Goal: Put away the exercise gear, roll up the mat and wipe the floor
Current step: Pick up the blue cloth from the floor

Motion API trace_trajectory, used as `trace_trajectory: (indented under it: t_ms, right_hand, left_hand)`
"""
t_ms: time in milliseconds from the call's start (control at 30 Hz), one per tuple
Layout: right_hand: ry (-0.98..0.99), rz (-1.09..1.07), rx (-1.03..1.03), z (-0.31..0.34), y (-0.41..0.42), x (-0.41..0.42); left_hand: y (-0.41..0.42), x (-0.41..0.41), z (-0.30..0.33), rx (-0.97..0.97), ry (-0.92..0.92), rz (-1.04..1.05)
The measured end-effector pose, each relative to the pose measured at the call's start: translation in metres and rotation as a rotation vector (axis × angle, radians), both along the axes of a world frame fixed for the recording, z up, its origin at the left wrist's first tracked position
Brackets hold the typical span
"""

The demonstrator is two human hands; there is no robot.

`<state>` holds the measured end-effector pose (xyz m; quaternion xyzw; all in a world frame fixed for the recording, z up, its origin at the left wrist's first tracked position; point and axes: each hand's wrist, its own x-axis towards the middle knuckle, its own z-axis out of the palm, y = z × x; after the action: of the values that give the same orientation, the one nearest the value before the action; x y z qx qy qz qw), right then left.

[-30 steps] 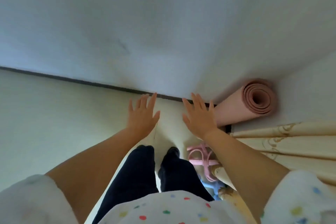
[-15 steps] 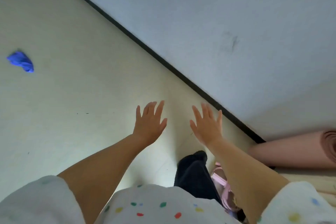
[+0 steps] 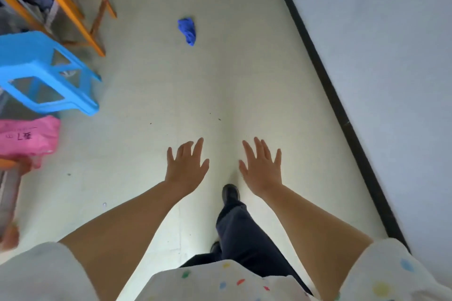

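Note:
A crumpled blue cloth (image 3: 187, 30) lies on the pale floor (image 3: 151, 95), far ahead of me and slightly left. My left hand (image 3: 187, 166) and my right hand (image 3: 261, 166) are both held out in front of me over the floor, palms down, fingers spread, holding nothing. The cloth is well beyond both hands. My dark-trousered leg and black shoe (image 3: 230, 193) step forward between my arms. The rolled mat and the pink exercise gear are out of view.
A blue plastic stool (image 3: 46, 73) stands at the left, with orange wooden furniture legs (image 3: 80, 17) behind it and a pink bag (image 3: 27, 137) in front of it. A white wall (image 3: 381, 56) with a black baseboard (image 3: 327, 85) runs along the right.
My view has swung left, away from the corner with the rolled pink mat, which has left the frame. The blue cloth, stool and orange furniture came into view. Both hands stay empty and spread.

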<state>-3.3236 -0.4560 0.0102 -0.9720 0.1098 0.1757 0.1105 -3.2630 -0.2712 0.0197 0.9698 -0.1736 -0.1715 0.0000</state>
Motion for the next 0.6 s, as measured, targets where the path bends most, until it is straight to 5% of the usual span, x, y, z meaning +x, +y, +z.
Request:
trace_trajectory:
  t_ms: [600]
  right_hand:
    - [0.082, 0.141, -0.061, -0.006, -0.034, 0.408]
  left_hand:
    - [0.0, 0.377, -0.01, -0.057, 0.045, 0.166]
